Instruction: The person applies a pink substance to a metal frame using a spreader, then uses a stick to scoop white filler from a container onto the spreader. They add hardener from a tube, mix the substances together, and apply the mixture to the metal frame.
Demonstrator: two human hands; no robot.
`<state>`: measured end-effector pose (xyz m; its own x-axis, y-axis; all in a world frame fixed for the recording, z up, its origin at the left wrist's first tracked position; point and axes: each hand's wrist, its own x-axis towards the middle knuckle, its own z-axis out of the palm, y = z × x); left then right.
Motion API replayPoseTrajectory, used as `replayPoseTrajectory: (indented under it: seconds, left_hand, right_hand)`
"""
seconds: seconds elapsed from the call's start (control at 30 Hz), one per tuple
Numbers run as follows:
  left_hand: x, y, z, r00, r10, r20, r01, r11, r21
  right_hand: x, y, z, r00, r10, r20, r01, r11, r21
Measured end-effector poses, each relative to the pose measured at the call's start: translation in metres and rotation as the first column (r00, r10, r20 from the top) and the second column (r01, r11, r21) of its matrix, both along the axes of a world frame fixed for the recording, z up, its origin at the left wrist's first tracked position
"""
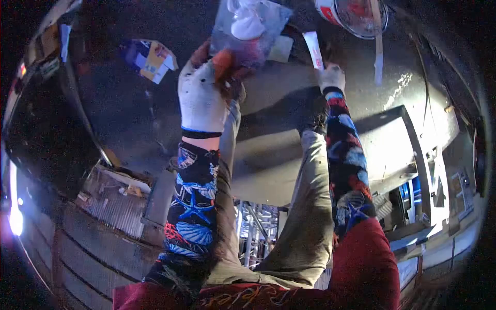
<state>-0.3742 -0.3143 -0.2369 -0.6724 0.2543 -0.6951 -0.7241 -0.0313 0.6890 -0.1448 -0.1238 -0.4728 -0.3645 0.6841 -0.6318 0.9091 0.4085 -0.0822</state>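
My left hand, in a pale glove with orange-brown fingers, is closed at the lower left edge of a clear plastic bag. Inside the bag is a white lump. Blur hides part of those fingertips. My right hand, also gloved, is closed around the lower end of a narrow white tube with red print. The tube points up and away from me. Just right of the bag lies a small pale greenish square.
A clear-sided bucket with a red label stands at the far right, a long flat stick across it. Torn printed cardboard lies on the left. Between my legs, an opening shows metal framework. A raised frame edges the right side.
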Motion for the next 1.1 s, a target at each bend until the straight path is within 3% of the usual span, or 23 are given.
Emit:
replayPoseTrajectory:
  seconds: [0.03,0.07,0.1,0.13,0.17,0.2,0.27,0.3,0.33,0.37,0.4,0.43,0.5,0.6,0.63,0.7,0.77,0.83,0.9,0.93,0.97,1.03,1.1]
  left_hand:
    - [0.001,-0.001,-0.003,0.994,0.091,0.062,-0.097,0.991,0.095]
    - [0.000,-0.001,-0.007,0.997,0.065,0.041,-0.067,0.996,0.061]
    - [-0.001,0.001,-0.008,0.999,0.041,0.024,-0.041,0.999,0.024]
    - [-0.001,0.005,-0.001,0.993,0.107,0.048,-0.110,0.992,0.060]
    - [-0.002,0.007,0.001,0.993,0.112,0.039,-0.114,0.992,0.058]
    - [-0.003,0.005,-0.006,0.984,0.170,0.057,-0.175,0.979,0.105]
    - [-0.001,0.005,-0.014,0.969,0.244,0.037,-0.247,0.963,0.106]
    - [-0.002,0.008,-0.014,0.968,0.248,0.038,-0.251,0.963,0.103]
    - [-0.002,0.010,-0.012,0.967,0.253,0.030,-0.255,0.963,0.082]
    - [-0.003,0.010,-0.014,0.966,0.259,0.021,-0.259,0.964,0.059]
    - [-0.002,0.006,-0.023,0.984,0.166,-0.065,-0.164,0.986,0.041]
    - [0.000,0.007,-0.022,0.948,0.317,0.028,-0.318,0.940,0.123]
    - [-0.003,0.005,-0.031,0.928,0.350,0.126,-0.371,0.889,0.267]
    - [-0.003,0.005,-0.023,0.968,0.235,0.093,-0.251,0.937,0.245]
    - [-0.003,0.006,-0.021,0.988,0.146,0.049,-0.153,0.963,0.223]
    - [-0.005,0.002,-0.034,0.973,0.229,0.026,-0.229,0.948,0.221]
    - [-0.006,0.000,-0.025,0.980,0.197,0.019,-0.197,0.971,0.136]
    - [-0.006,0.006,-0.017,0.987,0.160,-0.018,-0.157,0.981,0.115]
    - [-0.005,0.001,-0.023,0.995,0.090,0.041,-0.095,0.987,0.133]
    - [-0.014,-0.005,-0.029,0.996,0.034,0.077,-0.053,0.966,0.252]
    - [-0.008,-0.006,-0.035,0.996,0.035,0.080,-0.054,0.966,0.252]
    - [-0.004,0.013,-0.014,0.998,0.063,-0.006,-0.061,0.992,0.113]
    - [-0.005,0.014,-0.013,0.996,0.092,-0.003,-0.091,0.989,0.116]
  right_hand:
    - [0.006,-0.001,-0.002,0.996,-0.027,-0.086,0.024,0.999,-0.030]
    - [0.013,-0.002,0.001,0.990,0.112,-0.080,-0.115,0.993,-0.026]
    - [0.016,-0.003,0.016,0.999,0.029,-0.036,-0.035,0.985,-0.169]
    - [0.047,-0.014,-0.005,0.867,-0.323,-0.379,0.144,0.891,-0.431]
    - [0.044,-0.023,0.021,0.671,-0.692,-0.267,0.299,0.581,-0.757]
    - [0.035,-0.033,0.066,0.408,-0.913,-0.005,0.307,0.142,-0.941]
    - [0.008,-0.047,0.164,0.319,-0.946,0.062,0.198,0.002,-0.980]
    - [0.031,-0.067,0.164,0.472,-0.811,-0.346,0.002,0.393,-0.920]
    - [0.007,-0.055,0.198,0.569,-0.821,-0.042,-0.029,0.031,-0.999]
    - [0.012,-0.070,0.217,0.428,-0.898,0.102,0.026,-0.101,-0.995]
    - [0.007,-0.069,0.223,0.573,-0.816,0.077,-0.015,-0.105,-0.994]
    - [0.001,-0.069,0.227,0.701,-0.712,0.043,-0.059,-0.117,-0.991]
    - [0.001,-0.084,0.227,0.631,-0.774,0.056,-0.049,-0.112,-0.993]
    - [0.004,-0.099,0.234,0.466,-0.880,0.089,0.002,-0.100,-0.995]
    - [-0.005,-0.090,0.239,0.593,-0.803,0.059,0.001,-0.072,-0.997]
    - [-0.033,-0.066,0.247,0.805,-0.593,-0.015,-0.028,-0.013,-1.000]
    - [-0.040,-0.065,0.258,0.885,-0.465,-0.032,-0.035,0.002,-0.999]
    - [-0.040,-0.071,0.267,0.688,-0.607,0.399,0.132,-0.435,-0.891]
    - [-0.032,-0.073,0.263,0.686,-0.627,0.370,0.117,-0.407,-0.906]
    - [-0.030,-0.068,0.257,0.866,-0.500,-0.003,-0.050,-0.080,-0.996]
    - [-0.029,-0.064,0.251,0.913,-0.225,-0.341,-0.299,0.201,-0.933]
    - [-0.033,-0.061,0.254,0.911,-0.107,-0.399,-0.357,0.280,-0.891]
    - [-0.032,-0.076,0.264,0.802,0.387,-0.455,-0.564,0.743,-0.362]
